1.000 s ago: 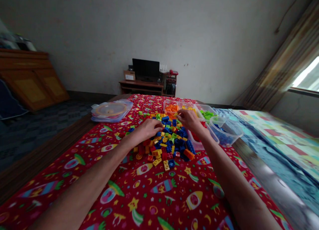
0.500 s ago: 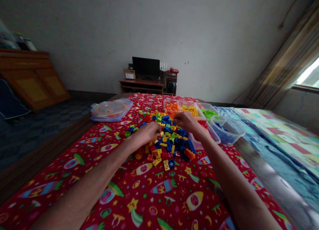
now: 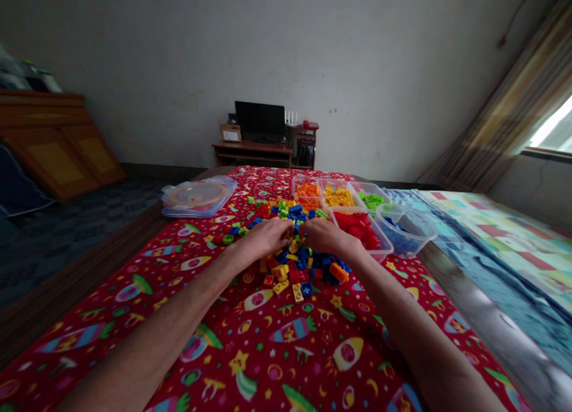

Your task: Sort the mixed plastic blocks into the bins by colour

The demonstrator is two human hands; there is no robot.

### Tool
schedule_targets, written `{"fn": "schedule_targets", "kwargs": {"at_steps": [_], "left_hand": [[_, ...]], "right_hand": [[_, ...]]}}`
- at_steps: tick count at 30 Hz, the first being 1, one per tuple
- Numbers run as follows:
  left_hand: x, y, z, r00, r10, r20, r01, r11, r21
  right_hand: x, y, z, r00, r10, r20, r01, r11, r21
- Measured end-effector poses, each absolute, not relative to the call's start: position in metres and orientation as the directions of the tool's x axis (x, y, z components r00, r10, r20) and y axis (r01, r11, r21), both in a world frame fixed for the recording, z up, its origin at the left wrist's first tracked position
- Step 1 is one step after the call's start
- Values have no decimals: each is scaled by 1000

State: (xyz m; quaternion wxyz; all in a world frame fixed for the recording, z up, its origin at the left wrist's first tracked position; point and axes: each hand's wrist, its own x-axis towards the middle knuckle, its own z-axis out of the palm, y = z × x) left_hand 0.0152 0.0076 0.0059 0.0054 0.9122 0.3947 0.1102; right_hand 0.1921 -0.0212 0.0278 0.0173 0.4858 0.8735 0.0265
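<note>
A heap of mixed toy building bricks, in blue, yellow, red, green and orange, lies on the red patterned tablecloth. My left hand rests over the heap's left-middle part, fingers curled down and together among the bricks. Close beside it, my right hand reaches into the middle of the heap with bent fingers. Whatever either hand's fingertips hold is too small or hidden to make out. Just right of my right hand stands a clear container of red bricks.
Behind are clear containers of orange bricks, yellow bricks and green bricks. A round-cornered tub with blue bricks stands at the right edge. Stacked plastic lids lie at the back left.
My right hand has moved down and slightly left into the heap, nearer my left hand, uncovering the red bricks' container. My left hand has shifted only a little.
</note>
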Motion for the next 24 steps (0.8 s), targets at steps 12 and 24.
{"fn": "schedule_targets", "kwargs": {"at_steps": [12,24], "left_hand": [[12,12,1,652,723,229,707,-689,160],[13,11,-3,738,647,189,609,-761,225]], "right_hand": [[210,-10,37,-487,861,148,754,500,-425],[233,13,25,-391,914,109,563,331,-757]]}}
